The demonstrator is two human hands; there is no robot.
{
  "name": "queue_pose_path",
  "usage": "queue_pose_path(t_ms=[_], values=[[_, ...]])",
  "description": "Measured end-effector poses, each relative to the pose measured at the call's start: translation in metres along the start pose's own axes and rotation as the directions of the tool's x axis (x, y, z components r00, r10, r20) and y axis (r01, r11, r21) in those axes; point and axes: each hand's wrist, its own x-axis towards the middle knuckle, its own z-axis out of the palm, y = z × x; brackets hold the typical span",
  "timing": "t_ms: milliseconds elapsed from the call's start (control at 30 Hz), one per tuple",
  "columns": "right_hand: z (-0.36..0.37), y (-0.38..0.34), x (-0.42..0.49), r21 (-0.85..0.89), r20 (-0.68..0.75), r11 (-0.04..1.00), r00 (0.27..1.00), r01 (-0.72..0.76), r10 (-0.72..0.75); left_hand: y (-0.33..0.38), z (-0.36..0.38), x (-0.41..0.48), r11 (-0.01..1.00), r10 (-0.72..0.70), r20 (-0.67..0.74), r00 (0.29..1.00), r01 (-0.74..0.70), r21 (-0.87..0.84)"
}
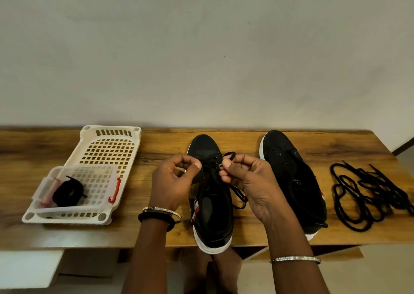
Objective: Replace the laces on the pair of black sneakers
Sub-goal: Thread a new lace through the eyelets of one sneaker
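At the front edge of a wooden tabletop, a left hand and a right hand each pinch a thin black lace, partly threaded through a black sneaker with a white sole. Its unlaced twin stands alongside; loose black cords lie tangled near the right edge.

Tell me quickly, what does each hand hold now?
Left hand: pinches the lace on the middle shoe.
Right hand: pinches a loop of the same lace.
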Motion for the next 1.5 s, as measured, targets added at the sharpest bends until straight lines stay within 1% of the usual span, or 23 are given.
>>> queue_pose_path(t_ms=[100,200,333,500,567,667,833,1000,1200,1267,1333,1433,1500], values=[[0.002,0.001,0.002,-0.015,-0.019,1.0,1.0,0.007,-0.008,-0.005,-0.004,-0.002,0.993,-0.009,0.11,0.994,-0.004,0.115],[0.003,0.004,0.002,-0.057,-0.001,0.998,1.0,0.02,-0.02,-0.006,-0.003,-0.005,0.982,-0.013,0.159,0.987,-0.018,0.19],[0.004,0.006,0.002,-0.126,0.048,0.991,0.998,0.046,-0.041,-0.001,-0.005,-0.006,0.984,-0.014,0.153,0.988,-0.014,0.175],[0.004,0.007,0.002,-0.243,0.08,0.968,0.996,0.057,-0.039,0.001,-0.007,-0.004,0.992,-0.089,0.159,0.983,0.073,0.102],[0.005,0.008,0.001,-0.366,0.074,0.926,0.995,0.092,-0.07,0.001,-0.007,-0.004,0.989,-0.136,0.16,0.978,0.124,0.084],[0.009,0.013,0.002,-0.559,0.038,0.821,0.993,0.112,-0.11,-0.001,-0.008,-0.002,0.974,-0.227,0.191,0.955,0.226,0.03],[0.017,0.017,0.004,-0.733,0.057,0.664,0.987,0.145,-0.153,-0.003,-0.011,-0.001,0.946,-0.296,0.246,0.923,0.318,-0.055],[0.025,0.018,0.003,-0.827,0.086,0.528,0.972,0.192,-0.217,-0.004,-0.011,0.0,0.93,-0.321,0.254,0.912,0.354,-0.094],[0.032,0.023,0.004,-0.88,0.067,0.437,0.959,0.186,-0.274,-0.004,-0.01,0.0,0.924,-0.329,0.261,0.908,0.367,-0.11],[0.033,0.024,0.005,-0.883,0.061,0.432,0.958,0.183,-0.281,-0.004,-0.01,0.001,0.916,-0.338,0.267,0.903,0.381,-0.128],[0.032,0.024,0.006,-0.873,0.058,0.452,0.959,0.183,-0.276,-0.005,-0.011,0.001,0.906,-0.342,0.28,0.897,0.394,-0.153],[0.027,0.021,0.008,-0.817,0.052,0.547,0.968,0.182,-0.244,-0.007,-0.01,0.0,0.932,-0.3,0.298,0.906,0.345,-0.11],[0.022,0.02,0.008,-0.764,0.061,0.617,0.972,0.192,-0.226,-0.009,-0.009,-0.001,0.95,-0.274,0.282,0.919,0.305,-0.071]])
